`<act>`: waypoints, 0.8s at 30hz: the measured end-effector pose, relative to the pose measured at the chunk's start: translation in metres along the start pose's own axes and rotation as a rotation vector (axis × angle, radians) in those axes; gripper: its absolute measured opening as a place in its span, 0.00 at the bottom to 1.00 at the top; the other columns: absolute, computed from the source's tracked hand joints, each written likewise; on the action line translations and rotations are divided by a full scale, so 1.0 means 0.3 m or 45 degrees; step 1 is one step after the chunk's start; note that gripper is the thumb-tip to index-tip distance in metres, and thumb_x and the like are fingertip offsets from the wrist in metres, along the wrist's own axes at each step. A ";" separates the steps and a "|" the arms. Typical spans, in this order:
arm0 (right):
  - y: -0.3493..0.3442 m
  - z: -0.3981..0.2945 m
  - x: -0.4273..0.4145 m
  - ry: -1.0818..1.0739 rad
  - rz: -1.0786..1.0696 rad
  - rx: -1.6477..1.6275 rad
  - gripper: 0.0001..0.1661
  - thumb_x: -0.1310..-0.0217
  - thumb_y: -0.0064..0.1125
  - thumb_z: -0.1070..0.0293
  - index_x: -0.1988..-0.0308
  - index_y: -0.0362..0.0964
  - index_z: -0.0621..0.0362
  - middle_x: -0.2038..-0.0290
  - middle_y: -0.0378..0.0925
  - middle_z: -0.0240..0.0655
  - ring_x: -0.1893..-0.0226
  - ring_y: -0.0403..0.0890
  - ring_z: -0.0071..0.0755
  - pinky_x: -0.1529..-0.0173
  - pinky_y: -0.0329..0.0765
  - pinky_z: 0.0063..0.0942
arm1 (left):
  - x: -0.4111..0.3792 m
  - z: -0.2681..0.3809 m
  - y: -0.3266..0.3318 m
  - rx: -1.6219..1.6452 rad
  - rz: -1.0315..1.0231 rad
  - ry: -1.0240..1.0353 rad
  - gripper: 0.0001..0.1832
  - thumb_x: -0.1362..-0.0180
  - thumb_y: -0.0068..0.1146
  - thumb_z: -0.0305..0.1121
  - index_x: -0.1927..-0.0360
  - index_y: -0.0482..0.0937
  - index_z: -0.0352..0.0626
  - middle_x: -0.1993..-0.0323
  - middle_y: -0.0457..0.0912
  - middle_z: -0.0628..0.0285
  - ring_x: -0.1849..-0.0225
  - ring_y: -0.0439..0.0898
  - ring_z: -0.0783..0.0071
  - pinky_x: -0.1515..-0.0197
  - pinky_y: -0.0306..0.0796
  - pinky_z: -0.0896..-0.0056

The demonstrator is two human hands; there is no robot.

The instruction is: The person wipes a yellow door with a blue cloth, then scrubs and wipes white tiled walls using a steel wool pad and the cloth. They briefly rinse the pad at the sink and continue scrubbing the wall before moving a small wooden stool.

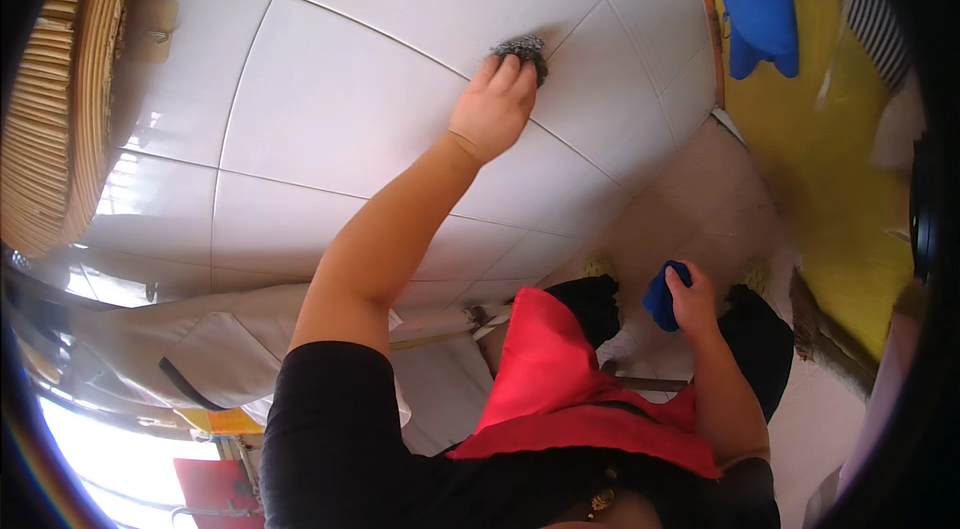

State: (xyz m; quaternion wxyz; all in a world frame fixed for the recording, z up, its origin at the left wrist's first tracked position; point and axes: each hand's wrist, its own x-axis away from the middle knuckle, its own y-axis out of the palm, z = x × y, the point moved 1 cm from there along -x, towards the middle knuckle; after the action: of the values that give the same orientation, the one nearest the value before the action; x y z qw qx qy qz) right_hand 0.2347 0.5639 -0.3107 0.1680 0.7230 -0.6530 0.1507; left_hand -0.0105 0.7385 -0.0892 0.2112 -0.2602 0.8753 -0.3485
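Observation:
My left hand (496,105) reaches up along a white tiled wall (360,56). Its fingers press a steel wool scourer (525,47) against the tiles, close to a grout line. Lower down, near my legs, my right hand (693,296) grips a bunched blue cloth (660,300), with the thumb on top. The palm side of both hands is hidden. A red apron (540,379) hangs over my black clothing.
A ribbed, straw-coloured woven object (52,101) and an adhesive hook (156,34) are on the left. Blue fabric (757,4) hangs against a yellow door or panel (817,154) at right. Beige cloth (217,349) lies at lower left. Pinkish floor (705,191) shows below.

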 end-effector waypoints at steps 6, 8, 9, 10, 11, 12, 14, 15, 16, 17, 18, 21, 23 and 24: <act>-0.023 -0.063 0.027 0.042 -0.156 -0.324 0.22 0.42 0.51 0.60 0.48 0.62 0.55 0.62 0.72 0.36 0.64 0.73 0.29 0.59 0.70 0.26 | -0.021 0.092 -0.060 0.739 0.558 -0.853 0.05 0.62 0.56 0.22 0.78 0.75 0.42 0.77 0.74 0.62 0.73 0.72 0.64 0.69 0.68 0.68; 0.001 -0.117 0.048 0.065 -0.325 -0.628 0.24 0.39 0.48 0.60 0.45 0.58 0.53 0.59 0.70 0.35 0.62 0.72 0.29 0.57 0.70 0.26 | 0.036 0.207 -0.067 1.863 0.401 -1.767 0.04 0.47 0.52 0.27 0.75 0.75 0.38 0.73 0.77 0.64 0.68 0.74 0.75 0.67 0.68 0.74; 0.018 -0.124 0.048 0.037 -0.416 -0.789 0.25 0.38 0.46 0.60 0.43 0.56 0.53 0.58 0.70 0.35 0.61 0.72 0.29 0.56 0.70 0.26 | 0.050 0.297 -0.066 2.655 0.764 -1.794 0.07 0.43 0.48 0.30 0.63 0.73 0.38 0.69 0.76 0.65 0.70 0.73 0.77 0.67 0.68 0.75; 0.032 -0.129 0.040 0.006 -0.506 -0.941 0.25 0.37 0.45 0.60 0.42 0.54 0.53 0.56 0.69 0.35 0.60 0.72 0.29 0.56 0.70 0.26 | 0.054 0.386 -0.086 2.951 0.708 -1.996 0.10 0.41 0.45 0.33 0.60 0.72 0.40 0.64 0.77 0.64 0.66 0.73 0.76 0.66 0.68 0.75; 0.049 -0.136 0.033 -0.007 -0.476 -1.049 0.25 0.37 0.43 0.58 0.43 0.55 0.54 0.55 0.69 0.35 0.58 0.72 0.30 0.54 0.70 0.27 | 0.050 0.465 -0.138 3.064 0.500 -2.160 0.13 0.40 0.42 0.38 0.59 0.72 0.41 0.64 0.77 0.64 0.64 0.74 0.74 0.66 0.69 0.72; 0.069 -0.143 0.026 -0.025 -0.439 -1.157 0.25 0.36 0.41 0.57 0.43 0.56 0.55 0.54 0.69 0.36 0.56 0.72 0.31 0.52 0.69 0.28 | 0.045 0.532 -0.195 3.130 0.384 -2.210 0.14 0.39 0.41 0.39 0.57 0.72 0.42 0.62 0.77 0.64 0.63 0.74 0.74 0.64 0.69 0.71; 0.092 -0.210 0.041 -0.219 -0.492 -1.284 0.25 0.36 0.39 0.58 0.44 0.56 0.60 0.50 0.68 0.37 0.51 0.70 0.32 0.46 0.66 0.30 | 0.078 0.638 -0.201 3.526 0.452 -1.783 0.12 0.40 0.43 0.34 0.58 0.72 0.40 0.62 0.77 0.62 0.58 0.75 0.73 0.57 0.70 0.71; 0.096 -0.236 0.049 -0.261 -0.467 -1.156 0.24 0.36 0.39 0.59 0.44 0.56 0.60 0.50 0.67 0.37 0.50 0.70 0.32 0.46 0.65 0.30 | 0.100 0.653 -0.201 3.495 0.487 -1.739 0.11 0.41 0.43 0.32 0.58 0.72 0.39 0.62 0.77 0.61 0.58 0.75 0.73 0.56 0.70 0.71; 0.102 -0.252 0.057 -0.298 -0.447 -1.027 0.24 0.36 0.38 0.59 0.44 0.56 0.60 0.49 0.67 0.37 0.50 0.69 0.32 0.45 0.64 0.30 | 0.131 0.666 -0.185 3.459 0.528 -1.701 0.10 0.41 0.44 0.30 0.58 0.72 0.38 0.62 0.77 0.61 0.58 0.75 0.72 0.55 0.70 0.71; 0.109 -0.271 0.065 -0.336 -0.424 -0.899 0.24 0.36 0.38 0.60 0.44 0.56 0.60 0.48 0.67 0.37 0.49 0.69 0.32 0.45 0.64 0.30 | 0.152 0.672 -0.174 3.425 0.563 -1.663 0.10 0.41 0.44 0.28 0.58 0.72 0.37 0.63 0.77 0.60 0.59 0.75 0.72 0.54 0.70 0.71; 0.122 -0.290 0.078 -0.328 -0.454 -0.918 0.24 0.36 0.38 0.60 0.44 0.56 0.60 0.48 0.66 0.36 0.49 0.69 0.31 0.45 0.64 0.30 | 0.170 0.664 -0.181 3.404 0.565 -1.658 0.09 0.42 0.43 0.24 0.59 0.72 0.36 0.63 0.77 0.59 0.60 0.76 0.72 0.54 0.69 0.71; 0.162 -0.355 0.118 -0.285 -0.590 -1.110 0.24 0.37 0.39 0.59 0.45 0.57 0.61 0.48 0.66 0.36 0.49 0.68 0.31 0.45 0.64 0.29 | 0.202 0.625 -0.207 3.177 0.711 -1.714 0.05 0.41 0.43 0.24 0.65 0.72 0.39 0.67 0.76 0.65 0.65 0.73 0.79 0.60 0.67 0.78; 0.192 -0.395 0.142 -0.233 -0.747 -1.415 0.25 0.37 0.40 0.58 0.45 0.59 0.61 0.49 0.67 0.36 0.49 0.69 0.31 0.46 0.64 0.28 | 0.255 0.609 -0.173 2.863 0.706 -1.693 0.05 0.42 0.43 0.23 0.65 0.72 0.40 0.70 0.74 0.70 0.69 0.70 0.84 0.65 0.63 0.82; 0.213 -0.419 0.164 -0.154 -0.684 -1.465 0.24 0.39 0.44 0.57 0.48 0.62 0.62 0.52 0.70 0.35 0.53 0.71 0.30 0.49 0.66 0.27 | 0.273 0.599 -0.171 2.720 0.667 -1.666 0.05 0.42 0.44 0.23 0.66 0.72 0.40 0.71 0.73 0.71 0.70 0.69 0.85 0.67 0.62 0.83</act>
State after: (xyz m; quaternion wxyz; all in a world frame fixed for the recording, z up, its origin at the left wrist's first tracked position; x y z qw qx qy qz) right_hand 0.1763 0.5695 -0.1733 0.5241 0.6629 -0.4339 -0.3124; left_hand 0.0409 0.5675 -0.1876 0.7658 0.0951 -0.0798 -0.6310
